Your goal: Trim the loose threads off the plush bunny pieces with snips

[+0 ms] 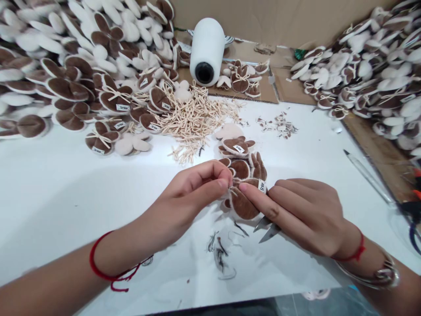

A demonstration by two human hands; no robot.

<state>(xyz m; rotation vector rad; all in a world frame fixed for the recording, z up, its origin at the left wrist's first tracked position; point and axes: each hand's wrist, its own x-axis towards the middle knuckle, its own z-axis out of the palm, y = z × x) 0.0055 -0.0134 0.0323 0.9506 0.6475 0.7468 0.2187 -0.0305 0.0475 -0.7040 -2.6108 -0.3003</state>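
Both Hands (257, 196) Meeting Over a Brown Plush Piece (245, 204)

And here we are, right at the middle of the white surface (66, 193), where the brown plush piece is lying between the two hands! The left hand (202, 188) is coming in from the left, its thumb and index finger pinching narrowly at a pale tie (233, 191) on the piece's upper left. The right hand (299, 210) is stretching its index finger onto the piece, just beside that pinch, while its other fingers are curling around metal blades (268, 229); their tips are poking out spread apart, and the palm is hiding the rest. A white label (262, 186) is sticking up by the right knuckles.

Just behind, more plush pieces (238, 148) are crowding together. Nearer the front edge, dark thread scraps (220, 254) are littering the white surface. Towards the back edge, cream bows (194, 120) are heaping up, with small labels (283, 125) scattering to their right and a white thread cone (207, 52) standing behind. And look at the sides: a big plush heap (72, 79) is filling the back left corner, another heap (378, 66) is rising beyond the back right corner, and a slim pointed tool (368, 177) is lying along the right edge, near orange and black handles (415, 210).
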